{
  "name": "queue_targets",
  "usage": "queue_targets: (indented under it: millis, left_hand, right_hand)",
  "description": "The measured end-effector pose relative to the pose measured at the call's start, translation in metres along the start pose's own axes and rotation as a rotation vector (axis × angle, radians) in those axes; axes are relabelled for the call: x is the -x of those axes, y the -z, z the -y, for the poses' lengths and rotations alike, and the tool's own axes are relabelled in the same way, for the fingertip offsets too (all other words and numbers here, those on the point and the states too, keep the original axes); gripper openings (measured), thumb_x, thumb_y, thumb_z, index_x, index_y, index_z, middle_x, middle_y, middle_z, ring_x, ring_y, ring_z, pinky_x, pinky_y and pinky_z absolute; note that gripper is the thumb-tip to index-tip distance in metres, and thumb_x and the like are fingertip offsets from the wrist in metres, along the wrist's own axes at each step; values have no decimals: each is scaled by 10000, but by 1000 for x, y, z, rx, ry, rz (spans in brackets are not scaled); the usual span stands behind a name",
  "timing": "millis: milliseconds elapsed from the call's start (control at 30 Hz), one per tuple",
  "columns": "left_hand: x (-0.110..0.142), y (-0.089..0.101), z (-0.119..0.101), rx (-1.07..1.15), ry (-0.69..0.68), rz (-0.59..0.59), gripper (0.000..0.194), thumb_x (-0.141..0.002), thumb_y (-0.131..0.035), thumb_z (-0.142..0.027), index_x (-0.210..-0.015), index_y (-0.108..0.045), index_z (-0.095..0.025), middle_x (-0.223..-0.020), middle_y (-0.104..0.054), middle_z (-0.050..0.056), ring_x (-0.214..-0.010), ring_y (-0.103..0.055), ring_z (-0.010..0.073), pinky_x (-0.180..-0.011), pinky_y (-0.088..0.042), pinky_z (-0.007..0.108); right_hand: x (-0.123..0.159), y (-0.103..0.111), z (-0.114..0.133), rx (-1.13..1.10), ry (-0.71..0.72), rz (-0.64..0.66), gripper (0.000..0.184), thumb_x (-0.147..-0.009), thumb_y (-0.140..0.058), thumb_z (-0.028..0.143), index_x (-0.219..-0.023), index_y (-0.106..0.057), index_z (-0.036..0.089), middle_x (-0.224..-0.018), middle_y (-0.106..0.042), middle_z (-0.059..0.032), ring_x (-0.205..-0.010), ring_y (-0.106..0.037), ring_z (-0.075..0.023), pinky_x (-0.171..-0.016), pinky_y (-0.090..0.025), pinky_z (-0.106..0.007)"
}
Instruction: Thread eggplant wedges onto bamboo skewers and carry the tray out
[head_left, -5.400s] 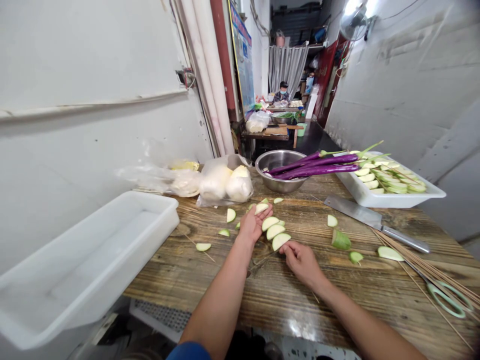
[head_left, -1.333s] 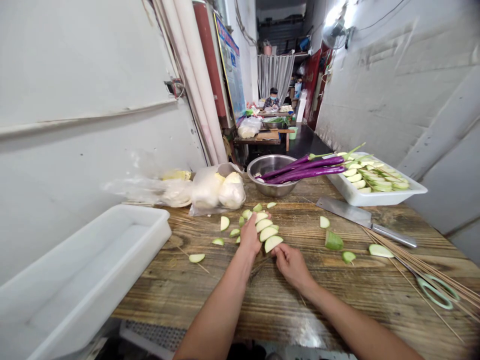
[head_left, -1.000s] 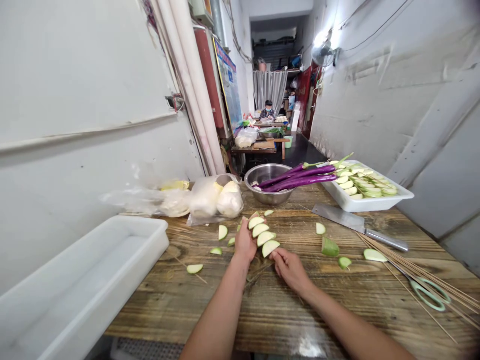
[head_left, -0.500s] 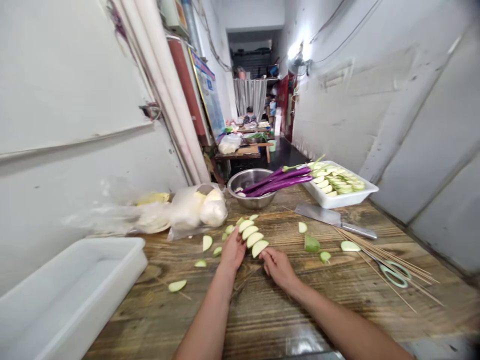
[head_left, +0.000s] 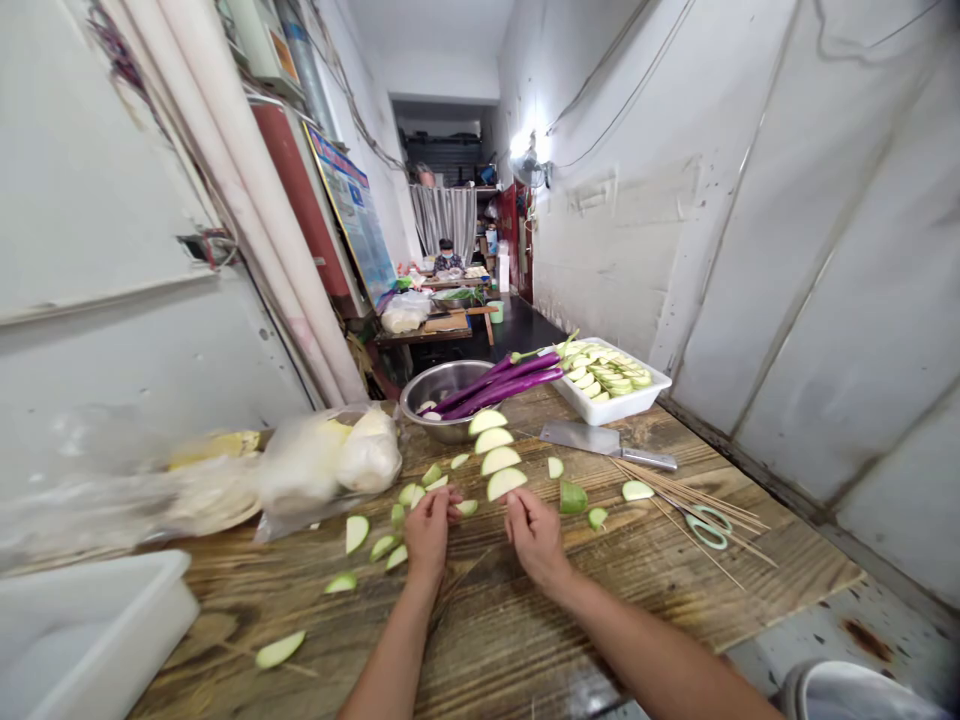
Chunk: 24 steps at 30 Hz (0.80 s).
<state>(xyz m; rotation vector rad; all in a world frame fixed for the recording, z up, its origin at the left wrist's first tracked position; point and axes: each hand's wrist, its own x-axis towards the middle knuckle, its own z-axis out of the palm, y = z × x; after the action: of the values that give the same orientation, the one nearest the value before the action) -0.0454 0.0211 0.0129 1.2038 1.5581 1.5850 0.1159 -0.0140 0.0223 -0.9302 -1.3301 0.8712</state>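
Observation:
In my right hand [head_left: 536, 535], the fingers are closed at the lower end of a row of pale half-moon vegetable slices [head_left: 495, 460] with green skin. The slices line up as on a skewer; the stick itself is hidden. My left hand [head_left: 433, 530] is pinched shut to the left of this row, with a single slice [head_left: 466, 507] at its fingertips. Around the left hand lie several loose slices [head_left: 357, 533]. A green-skinned end piece [head_left: 574, 497] rests beyond my right hand.
Purple eggplants [head_left: 495, 388] lean out of a steel bowl [head_left: 442, 430]. Behind the cleaver [head_left: 581, 436], a white tray [head_left: 615, 408] holds slices. Thin sticks [head_left: 705, 495] and scissors [head_left: 706, 527] lie right. Bagged goods [head_left: 330, 460] and a white bin [head_left: 97, 630] stand left. A person [head_left: 448, 258] sits far back.
My left hand has come away from the skewered row, down and to the left. My right hand still holds the row, now more upright. The view has swung right.

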Motion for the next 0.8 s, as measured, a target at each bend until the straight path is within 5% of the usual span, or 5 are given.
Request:
queue_targets:
  millis: [200, 400, 533, 633, 800]
  left_hand:
    - [5, -3, 4, -255, -127, 70, 377, -750, -496, -466, -864, -659, -145, -676, -683, 43, -549, -602, 167, -562, -489, 284]
    - [13, -8, 6, -420, -262, 127, 361, -779, -473, -455, -896, -663, -171, -737, -701, 45, -627, -639, 183, -633, -505, 303]
    - [16, -7, 5, -528, -355, 127, 339, -788, -471, -442, -882, -674, -187, -780, -708, 47, -671, -652, 188, -660, -515, 304]
    - [17, -5, 5, -573, -399, 111, 335, -789, -471, -440, -872, -680, -191, -798, -712, 46, -691, -660, 191, -669, -526, 303]
    - [15, -1, 10, -645, -525, 77, 308, -788, -481, -426, -851, -687, -207, -815, -717, 27, -697, -672, 183, -641, -547, 279]
  right_hand:
    - [-19, 57, 40, -19, -32, -126, 321, -864, -414, 424, -808, -575, 151, -460, -390, 68, -411, -358, -79, -416, -287, -190]
    - [-67, 192, 23, 566, 27, -315, 361, -838, -401, 420, -821, -631, 142, -532, -529, 4, -498, -470, -122, -499, -340, -220]
    - [-103, 268, 2, 955, -132, -278, 264, -787, -465, 325, -752, -643, 133, -692, -650, -77, -619, -572, -163, -567, -355, -230]
    - [-129, 288, 0, 1134, -161, -189, 258, -808, -427, 255, -735, -643, 134, -726, -664, -101, -662, -593, -168, -569, -337, -226]
    - [-186, 279, -1, 1375, -168, -100, 312, -844, -360, 253, -822, -655, 154, -859, -679, -115, -768, -608, -180, -592, -344, -224]
